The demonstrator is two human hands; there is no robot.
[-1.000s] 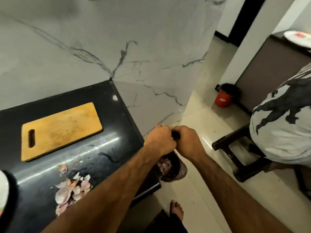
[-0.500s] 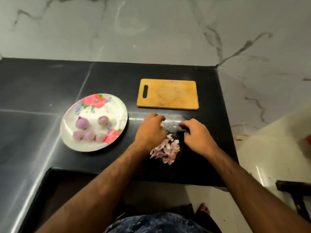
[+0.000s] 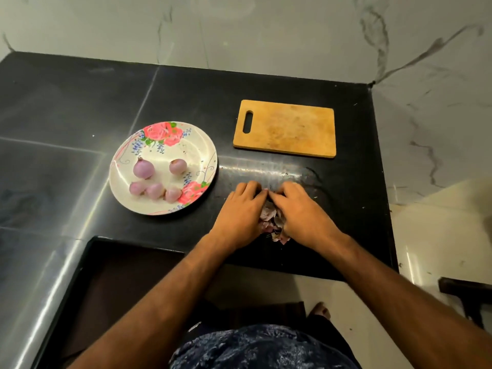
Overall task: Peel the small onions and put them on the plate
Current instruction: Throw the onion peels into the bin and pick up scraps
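Observation:
A white plate (image 3: 190,153) with pink flowers stands on the black counter (image 3: 80,102). Several peeled, pale purple small onions (image 3: 143,169) lie on it, toward its left and near side. To the plate's right, a pile of onion peels (image 3: 269,220) lies on the counter. My left hand (image 3: 241,209) and my right hand (image 3: 299,209) cup the pile from both sides. Their fingertips meet at its far end, and most of the peels are hidden under my palms. Some scraps stick out at the near end.
A wooden cutting board (image 3: 287,129) lies behind my hands, bare. A dark recess (image 3: 119,288) drops into the counter at the lower left. The counter's right edge (image 3: 383,182) meets the marble wall and floor. A dark chair (image 3: 466,288) stands at the far right.
One second ago both hands held a dark bag off the counter's right edge. The view swung back to the counter, and my hands, apart beside the peels, have closed in around them.

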